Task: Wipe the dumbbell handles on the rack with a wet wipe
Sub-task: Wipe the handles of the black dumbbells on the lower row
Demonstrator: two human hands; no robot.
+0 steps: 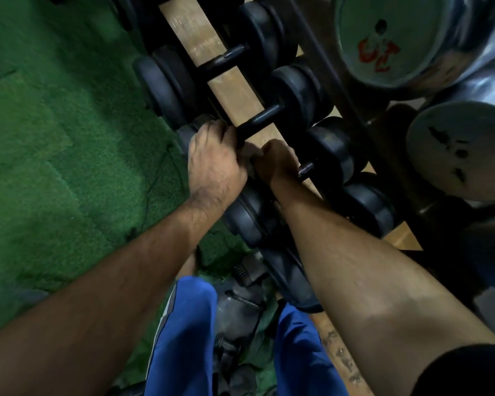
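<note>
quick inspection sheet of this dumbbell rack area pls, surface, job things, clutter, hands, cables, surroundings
surface: worn wooden rack rail runs diagonally beneath the handles; green turf floor to its left
job's things: black dumbbells rest in a row across the rack; one bare handle lies just above the hands; a greyish wipe shows between the hands
clutter: dark gear lies on the floor by the legs, too blurred to identify
grippers: left hand is curled over a dumbbell's near end; right hand is curled around the next handle, wipe at its fingers
cables: nothing seen
surroundings: shiny metal weight plates at upper right; blue shorts at bottom
</note>
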